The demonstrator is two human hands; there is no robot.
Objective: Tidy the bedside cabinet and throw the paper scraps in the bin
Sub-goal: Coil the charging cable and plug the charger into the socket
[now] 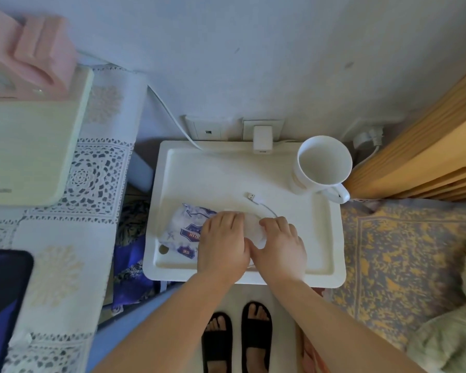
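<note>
On the white tray top of the bedside cabinet [301,254] lies a soft tissue pack [184,227] with blue print, near the front left. My left hand [222,243] lies over the pack's right end, fingers bent down on it. My right hand [280,246] sits right beside it, fingers curled around a white tissue [253,227] between the two hands. A thin white charging cable [261,204] with its plug end runs from the tray's middle under my right hand. A white mug [323,165] stands at the back right corner.
A white charger [262,140] is plugged into the wall socket behind the tray. A lace-covered table [92,184] with a cream box [30,146] stands to the left. A bed with a patterned cover [404,254] and wooden frame [428,152] lies to the right. My sandalled feet [237,340] are below.
</note>
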